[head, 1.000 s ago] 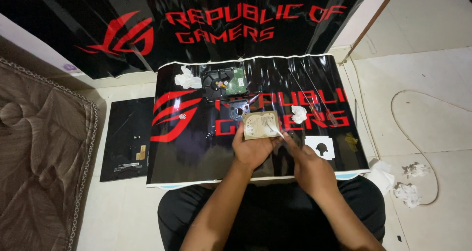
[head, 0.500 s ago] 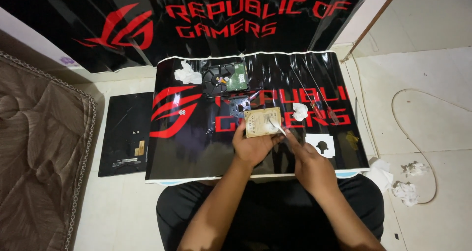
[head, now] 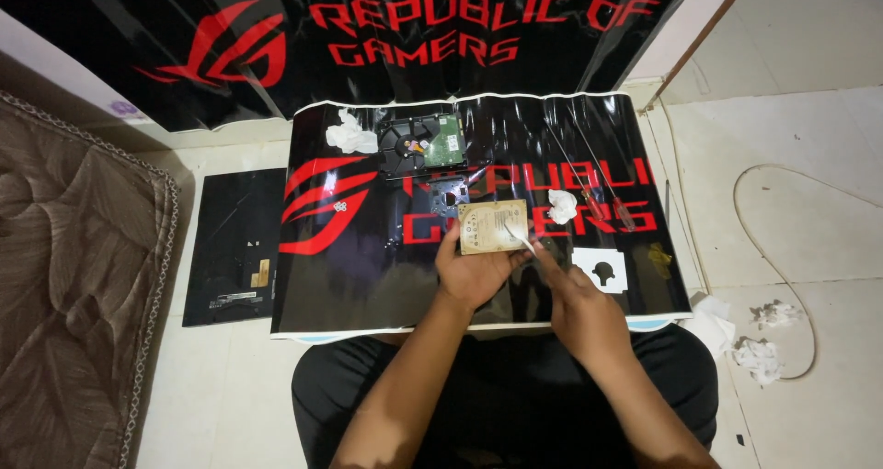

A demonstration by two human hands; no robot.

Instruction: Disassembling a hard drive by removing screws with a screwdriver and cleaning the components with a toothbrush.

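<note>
My left hand (head: 475, 271) grips a small tan hard drive (head: 493, 226), mid frame. Right hand (head: 579, 305) pinches a thin white stick (head: 521, 238) touching it. White square label (head: 600, 269) sits right, on black-red mat (head: 368, 276).

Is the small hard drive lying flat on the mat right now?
No, the left hand holds the small hard drive up above the mat.

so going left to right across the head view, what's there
brown mattress → black panel → white tissue wad → left hand holding small drive → right hand → white cable
</note>
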